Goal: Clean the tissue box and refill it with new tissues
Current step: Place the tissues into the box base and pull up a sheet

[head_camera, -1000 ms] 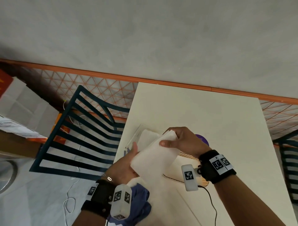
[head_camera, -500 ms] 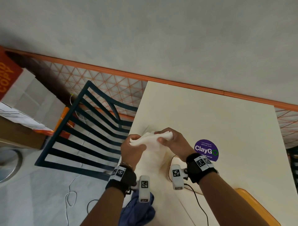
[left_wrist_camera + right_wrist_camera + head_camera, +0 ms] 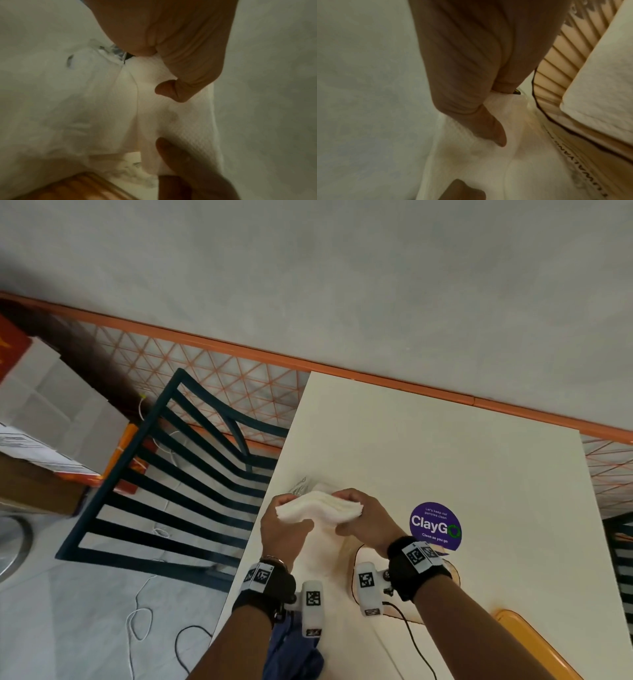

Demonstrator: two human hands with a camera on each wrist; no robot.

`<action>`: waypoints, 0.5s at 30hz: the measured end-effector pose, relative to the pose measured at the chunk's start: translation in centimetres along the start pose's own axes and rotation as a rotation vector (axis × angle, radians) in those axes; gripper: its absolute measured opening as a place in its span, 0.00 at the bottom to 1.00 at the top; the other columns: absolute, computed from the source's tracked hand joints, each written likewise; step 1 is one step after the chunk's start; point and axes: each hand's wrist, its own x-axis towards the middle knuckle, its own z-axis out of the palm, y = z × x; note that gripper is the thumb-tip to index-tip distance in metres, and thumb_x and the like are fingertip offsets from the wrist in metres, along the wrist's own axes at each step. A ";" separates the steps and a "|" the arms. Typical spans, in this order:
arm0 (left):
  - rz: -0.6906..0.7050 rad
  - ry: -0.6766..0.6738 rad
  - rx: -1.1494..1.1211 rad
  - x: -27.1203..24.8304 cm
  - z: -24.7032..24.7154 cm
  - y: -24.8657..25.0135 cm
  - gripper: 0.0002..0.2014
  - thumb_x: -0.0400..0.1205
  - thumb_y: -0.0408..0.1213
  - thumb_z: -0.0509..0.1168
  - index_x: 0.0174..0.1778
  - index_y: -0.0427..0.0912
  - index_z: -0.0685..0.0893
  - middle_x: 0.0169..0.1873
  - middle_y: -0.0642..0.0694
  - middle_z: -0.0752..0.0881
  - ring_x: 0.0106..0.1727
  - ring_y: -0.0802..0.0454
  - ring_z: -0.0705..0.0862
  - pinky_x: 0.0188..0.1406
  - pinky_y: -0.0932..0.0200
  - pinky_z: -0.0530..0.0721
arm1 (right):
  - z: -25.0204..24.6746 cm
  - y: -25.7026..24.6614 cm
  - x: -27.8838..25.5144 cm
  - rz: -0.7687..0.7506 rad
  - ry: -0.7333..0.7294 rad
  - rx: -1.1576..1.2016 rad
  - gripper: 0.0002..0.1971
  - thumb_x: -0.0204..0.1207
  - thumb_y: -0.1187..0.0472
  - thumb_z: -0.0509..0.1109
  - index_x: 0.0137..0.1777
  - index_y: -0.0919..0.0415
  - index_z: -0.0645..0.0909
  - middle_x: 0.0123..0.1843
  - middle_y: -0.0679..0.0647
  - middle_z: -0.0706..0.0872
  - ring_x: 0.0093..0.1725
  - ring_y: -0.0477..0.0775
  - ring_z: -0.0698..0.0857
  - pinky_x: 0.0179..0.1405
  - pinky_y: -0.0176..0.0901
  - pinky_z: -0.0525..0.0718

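A stack of white tissues (image 3: 318,508) is held over the cream table (image 3: 445,460), bent into a curve between both hands. My left hand (image 3: 287,518) grips its left end and my right hand (image 3: 356,515) grips its right end. In the left wrist view my fingers curl round the textured tissues (image 3: 180,121). The right wrist view shows my fingers pressed into the tissues (image 3: 479,162). The tan ribbed tissue box (image 3: 556,67) lies just below my hands, mostly hidden by them in the head view. A clear plastic wrapper (image 3: 301,486) lies behind the tissues.
A blue cloth (image 3: 294,652) lies at the table's near left edge under my left forearm. A purple sticker (image 3: 435,525) is right of my hands, an orange tray (image 3: 534,642) at the near right. A dark slatted chair (image 3: 178,474) stands left of the table.
The tissue stack was held up flat a second ago. Both hands have since squeezed it into a fold and brought it lower, closer to the box.
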 end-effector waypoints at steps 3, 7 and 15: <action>-0.049 0.018 -0.063 0.5 -0.4 0.0 0.26 0.64 0.17 0.72 0.51 0.50 0.85 0.45 0.46 0.89 0.44 0.50 0.87 0.32 0.61 0.85 | -0.7 0.2 -0.2 0.016 0.035 0.042 0.29 0.61 0.80 0.77 0.59 0.54 0.86 0.53 0.56 0.91 0.50 0.50 0.89 0.43 0.36 0.87; -0.018 -0.040 -0.016 0.7 -0.1 0.1 0.21 0.65 0.18 0.71 0.46 0.47 0.87 0.41 0.44 0.91 0.41 0.48 0.88 0.33 0.59 0.84 | -0.7 0.2 -0.3 -0.007 0.025 -0.011 0.20 0.64 0.79 0.76 0.52 0.58 0.87 0.51 0.54 0.92 0.48 0.49 0.87 0.43 0.37 0.85; 0.005 -0.133 0.037 0.7 -1.0 0.0 0.24 0.64 0.17 0.73 0.45 0.51 0.91 0.42 0.49 0.91 0.45 0.51 0.89 0.36 0.63 0.86 | -1.5 -0.3 -0.5 0.000 0.051 -0.071 0.29 0.55 0.78 0.76 0.51 0.47 0.87 0.51 0.53 0.91 0.51 0.56 0.89 0.41 0.39 0.89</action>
